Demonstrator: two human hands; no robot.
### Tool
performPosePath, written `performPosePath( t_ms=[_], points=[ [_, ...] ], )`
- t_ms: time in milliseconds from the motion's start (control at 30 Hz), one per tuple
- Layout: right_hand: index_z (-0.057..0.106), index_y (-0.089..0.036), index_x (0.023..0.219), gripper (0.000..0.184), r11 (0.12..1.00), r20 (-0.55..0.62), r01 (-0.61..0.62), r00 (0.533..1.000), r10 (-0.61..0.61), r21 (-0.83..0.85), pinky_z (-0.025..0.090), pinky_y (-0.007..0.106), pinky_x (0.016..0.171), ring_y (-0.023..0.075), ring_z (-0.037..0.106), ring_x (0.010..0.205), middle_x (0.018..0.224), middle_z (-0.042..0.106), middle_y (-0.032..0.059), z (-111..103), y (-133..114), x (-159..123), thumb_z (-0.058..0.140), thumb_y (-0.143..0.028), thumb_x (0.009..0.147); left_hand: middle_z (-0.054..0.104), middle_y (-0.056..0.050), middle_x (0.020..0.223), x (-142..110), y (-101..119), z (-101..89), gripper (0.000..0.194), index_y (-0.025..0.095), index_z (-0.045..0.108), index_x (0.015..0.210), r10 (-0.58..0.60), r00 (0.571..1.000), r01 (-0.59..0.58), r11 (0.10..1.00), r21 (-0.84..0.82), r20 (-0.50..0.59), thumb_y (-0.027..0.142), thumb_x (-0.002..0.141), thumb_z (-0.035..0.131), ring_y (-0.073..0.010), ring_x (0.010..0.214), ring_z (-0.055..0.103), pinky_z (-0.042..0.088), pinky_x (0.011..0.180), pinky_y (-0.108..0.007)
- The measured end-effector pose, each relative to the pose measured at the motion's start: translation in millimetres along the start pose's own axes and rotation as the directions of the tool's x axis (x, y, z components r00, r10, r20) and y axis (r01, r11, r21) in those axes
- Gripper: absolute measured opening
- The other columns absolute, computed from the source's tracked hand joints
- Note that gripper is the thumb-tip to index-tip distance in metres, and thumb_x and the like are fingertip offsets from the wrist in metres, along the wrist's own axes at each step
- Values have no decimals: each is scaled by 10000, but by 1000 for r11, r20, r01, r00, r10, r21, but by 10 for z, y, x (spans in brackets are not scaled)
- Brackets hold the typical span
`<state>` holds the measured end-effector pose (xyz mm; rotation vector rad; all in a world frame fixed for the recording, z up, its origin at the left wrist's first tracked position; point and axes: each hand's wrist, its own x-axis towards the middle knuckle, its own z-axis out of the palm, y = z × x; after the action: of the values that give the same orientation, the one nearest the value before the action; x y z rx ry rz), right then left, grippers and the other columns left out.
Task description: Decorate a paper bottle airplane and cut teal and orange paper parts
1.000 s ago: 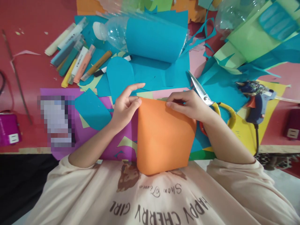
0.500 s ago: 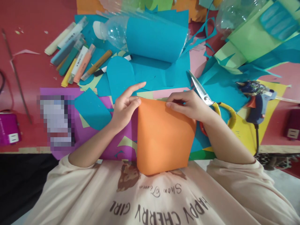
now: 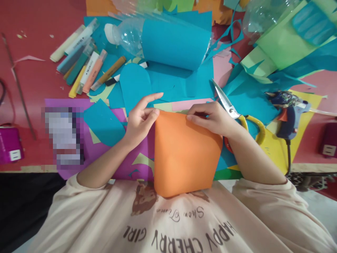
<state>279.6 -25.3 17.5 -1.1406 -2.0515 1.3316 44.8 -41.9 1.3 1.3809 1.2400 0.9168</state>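
A sheet of orange paper (image 3: 186, 154) hangs in front of my shirt, bent over at its lower left. My left hand (image 3: 142, 121) pinches its upper left corner between thumb and a bent finger, with the index finger stretched out above. Along the top edge, my right hand (image 3: 210, 117) grips the paper with thumb and fingers. Beyond the hands lies a clear plastic bottle (image 3: 126, 37) on its side, wrapped in blue paper (image 3: 173, 44). Scissors (image 3: 233, 112) with yellow handles lie by my right forearm, partly hidden by it.
Several markers (image 3: 84, 66) lie at the upper left. Blue cut-outs (image 3: 105, 123) rest on purple paper (image 3: 123, 168), near a blurred-out phone-like object (image 3: 65, 137). A glue gun (image 3: 289, 116) lies on yellow paper at right. Green paper (image 3: 284, 42) and scraps fill the upper right.
The orange paper's right edge has shifted slightly to the right. Both hands keep their hold in nearly the same place.
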Motion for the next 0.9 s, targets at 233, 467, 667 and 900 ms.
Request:
performPosePath(
  t_ms=[233,467,667,900],
  points=[
    [646,-183,749,245,1000,-117,2,993,-4,-18,381,249,528,110,494,578,699,660,29,8,73,-26,552,-347,905,207,113,448,32,-50,2,404,253,643,1217,111,990,-106,992,-60,85,489,890,645,-59,398,129,149,374,-226],
    [644,-186,733,236,1000,-119,-11,993,12,6,384,251,527,112,506,577,706,677,34,21,72,-21,557,-335,894,220,109,456,27,-65,-3,358,293,636,1240,124,990,-121,991,-56,64,421,906,641,-58,393,149,146,379,-215],
    [622,-184,703,210,999,-156,-51,986,53,16,356,242,498,92,446,528,622,605,-1,-4,76,-10,555,-300,865,325,106,442,34,-39,5,395,229,633,1213,93,992,-88,994,-61,85,438,878,650,-59,394,234,222,383,-205],
    [612,-181,692,196,997,-181,-71,981,77,36,337,240,487,81,408,514,593,556,-21,-10,65,-3,565,-287,850,486,88,483,22,-54,8,438,240,594,1257,75,996,-73,996,-43,39,428,867,659,-62,402,331,291,393,-190]
  ],
)
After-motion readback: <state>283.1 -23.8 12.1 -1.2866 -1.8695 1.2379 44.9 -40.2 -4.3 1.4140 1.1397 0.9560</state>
